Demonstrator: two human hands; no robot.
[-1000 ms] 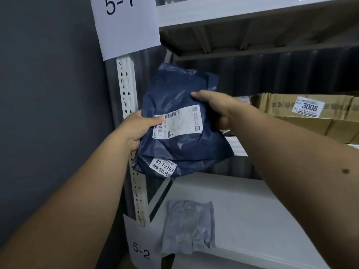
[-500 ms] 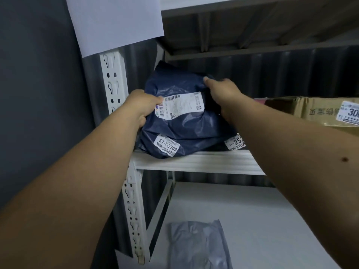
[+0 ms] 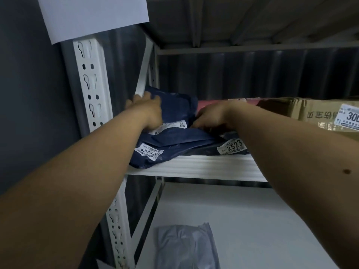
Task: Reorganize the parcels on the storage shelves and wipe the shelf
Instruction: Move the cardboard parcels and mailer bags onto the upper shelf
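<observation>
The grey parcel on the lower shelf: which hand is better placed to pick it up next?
Probably the left hand. The grey parcel lies at the lower shelf's left end, below the left arm; the right hand is farther right.

There's a blank white sheet of paper (image 3: 93, 16) stuck at the top of the white slotted upright post (image 3: 91, 82), hanging over its top end. To the left of the post it's just a plain dark grey wall (image 3: 33, 94). Behind the rack runs a dark ribbed metal panel (image 3: 252, 74), going right across the back.
</observation>
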